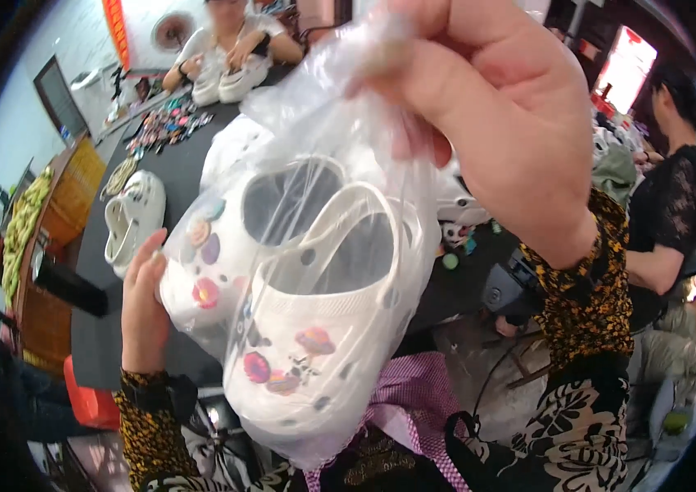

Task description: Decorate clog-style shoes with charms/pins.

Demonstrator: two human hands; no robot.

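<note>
A pair of white clogs hangs inside a clear plastic bag (pixel 295 102) in front of me. My right hand (pixel 500 115) is closed on the bag's gathered top, thumb and fingers pinching the plastic. The nearer clog (pixel 303 410) tilts toe down and carries colourful mushroom- and flower-like charms. Behind it, the other clog (pixel 188 275) has round and flower-shaped charms. Along the bag's left side, my left hand (pixel 145 299) rests with its visible fingers stretched out, touching the plastic; its thumb is hidden.
On the dark table (pixel 90 336) stand a loose white clog (pixel 139 215), a black cylinder (pixel 69 283) and a spread of small colourful pieces (pixel 169 125). Across it, a person (pixel 229 49) handles white clogs. Another person (pixel 668 189) stands at the right. A red stool (pixel 90 398) is below left.
</note>
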